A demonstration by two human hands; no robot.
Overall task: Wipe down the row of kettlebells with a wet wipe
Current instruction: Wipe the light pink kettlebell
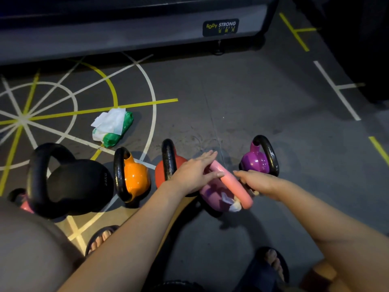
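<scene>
A pink-handled kettlebell (210, 197), second from the right in the row on the gym floor, is steadied by the left hand (194, 173), laid flat on the handle with fingers straight. A wet wipe (230, 203) shows beneath the handle, under the right hand (255, 183) — its fingers are hidden, so the grip cannot be told. The bell is best held still while the whole handle is circled. The row's left end is cut off by a knee — one small bell barely seen.

"BODY STRONG" label (220, 27) on grey machine base (126, 39)
</scene>
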